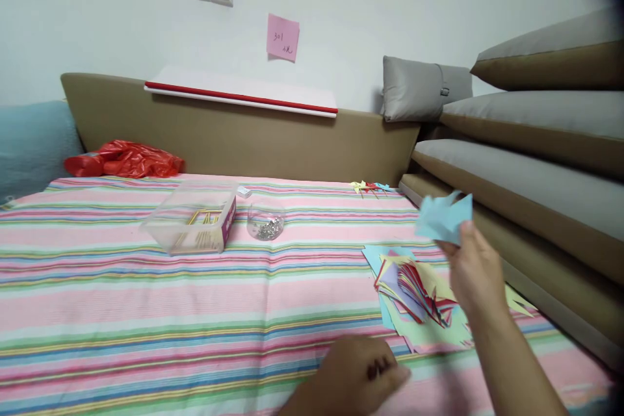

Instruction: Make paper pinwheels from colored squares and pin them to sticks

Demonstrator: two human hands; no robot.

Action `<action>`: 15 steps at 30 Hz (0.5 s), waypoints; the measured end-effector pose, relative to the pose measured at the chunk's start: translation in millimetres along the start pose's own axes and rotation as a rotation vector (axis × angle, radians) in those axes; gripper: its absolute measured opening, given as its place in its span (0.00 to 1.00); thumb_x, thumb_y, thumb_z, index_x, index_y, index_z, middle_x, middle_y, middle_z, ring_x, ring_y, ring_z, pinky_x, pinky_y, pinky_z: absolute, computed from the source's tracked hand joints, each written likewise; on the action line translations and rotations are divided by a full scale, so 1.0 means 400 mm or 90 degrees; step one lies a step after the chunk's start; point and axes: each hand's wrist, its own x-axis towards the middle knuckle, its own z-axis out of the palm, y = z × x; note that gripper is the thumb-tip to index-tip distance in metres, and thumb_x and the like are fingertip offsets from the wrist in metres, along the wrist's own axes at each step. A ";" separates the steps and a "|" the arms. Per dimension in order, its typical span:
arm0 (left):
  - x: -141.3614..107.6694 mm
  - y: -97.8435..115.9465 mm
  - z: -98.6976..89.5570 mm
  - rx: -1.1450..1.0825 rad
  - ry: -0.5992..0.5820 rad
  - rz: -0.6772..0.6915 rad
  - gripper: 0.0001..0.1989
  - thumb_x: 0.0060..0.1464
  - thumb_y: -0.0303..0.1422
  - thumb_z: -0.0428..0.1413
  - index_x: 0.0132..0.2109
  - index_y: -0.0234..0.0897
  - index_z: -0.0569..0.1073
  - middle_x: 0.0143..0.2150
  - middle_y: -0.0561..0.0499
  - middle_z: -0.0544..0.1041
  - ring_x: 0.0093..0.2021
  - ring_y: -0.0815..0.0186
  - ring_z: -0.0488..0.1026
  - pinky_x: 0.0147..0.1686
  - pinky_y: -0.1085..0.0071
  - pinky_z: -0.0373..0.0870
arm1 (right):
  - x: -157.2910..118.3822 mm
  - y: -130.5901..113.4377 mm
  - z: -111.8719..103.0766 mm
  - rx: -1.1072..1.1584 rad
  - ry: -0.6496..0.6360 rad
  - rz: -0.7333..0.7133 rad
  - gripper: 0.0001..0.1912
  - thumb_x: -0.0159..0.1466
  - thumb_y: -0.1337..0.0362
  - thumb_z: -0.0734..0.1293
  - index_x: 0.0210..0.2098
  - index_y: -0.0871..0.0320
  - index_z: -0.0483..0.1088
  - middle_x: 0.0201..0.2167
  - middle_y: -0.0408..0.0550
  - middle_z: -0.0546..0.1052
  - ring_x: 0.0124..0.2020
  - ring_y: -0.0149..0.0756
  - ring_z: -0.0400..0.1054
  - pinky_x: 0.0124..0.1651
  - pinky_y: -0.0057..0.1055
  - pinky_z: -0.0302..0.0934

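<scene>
My right hand (475, 266) is raised above a paper pile on the right, its thumb and fingers pinching a piece of light blue paper (446, 220) with cut, flaring edges. Motion blurs the paper a little. Below it lies a loose stack of coloured paper sheets (390, 286) in blue, yellow, red and purple, some cut into. Low in the middle, my left hand (353, 374) is closed, fingers curled in over the striped cloth. A dark patch shows between its thumb and fingers; whether that is an object or shadow is unclear.
A clear plastic box (170, 234) of thin sticks stands on the striped cloth (195, 312), beside a round clear container (266, 221) of small metal bits. Small paper pinwheels (373, 188) lie far back. Stacked cushions (536, 169) border the right; a red plastic bag (131, 159) lies back left.
</scene>
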 end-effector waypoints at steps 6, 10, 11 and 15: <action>0.032 0.042 -0.200 -0.349 0.384 -0.164 0.31 0.63 0.57 0.46 0.55 0.37 0.73 0.53 0.39 0.78 0.47 0.57 0.76 0.43 0.64 0.70 | -0.186 -0.085 0.216 0.562 -0.324 0.281 0.23 0.60 0.45 0.72 0.45 0.55 0.78 0.45 0.52 0.83 0.42 0.45 0.79 0.48 0.42 0.72; 0.014 0.042 -0.290 -0.391 0.464 -0.118 0.24 0.60 0.51 0.57 0.52 0.36 0.76 0.48 0.42 0.81 0.48 0.56 0.77 0.47 0.64 0.70 | -0.260 -0.103 0.303 0.586 -0.442 0.321 0.21 0.60 0.46 0.73 0.44 0.55 0.80 0.42 0.50 0.84 0.41 0.44 0.78 0.45 0.39 0.72; 0.009 0.043 -0.301 -0.395 0.483 -0.111 0.22 0.58 0.48 0.61 0.51 0.36 0.77 0.47 0.42 0.82 0.47 0.56 0.78 0.47 0.65 0.71 | -0.269 -0.102 0.318 0.578 -0.463 0.322 0.21 0.61 0.46 0.72 0.44 0.54 0.80 0.42 0.50 0.83 0.41 0.44 0.77 0.44 0.39 0.72; -0.001 0.036 -0.315 -0.404 0.523 -0.142 0.20 0.53 0.41 0.67 0.48 0.34 0.79 0.44 0.43 0.83 0.45 0.56 0.79 0.46 0.65 0.72 | -0.288 -0.090 0.359 0.540 -0.487 0.293 0.20 0.61 0.46 0.71 0.43 0.53 0.81 0.41 0.47 0.83 0.42 0.45 0.75 0.43 0.38 0.71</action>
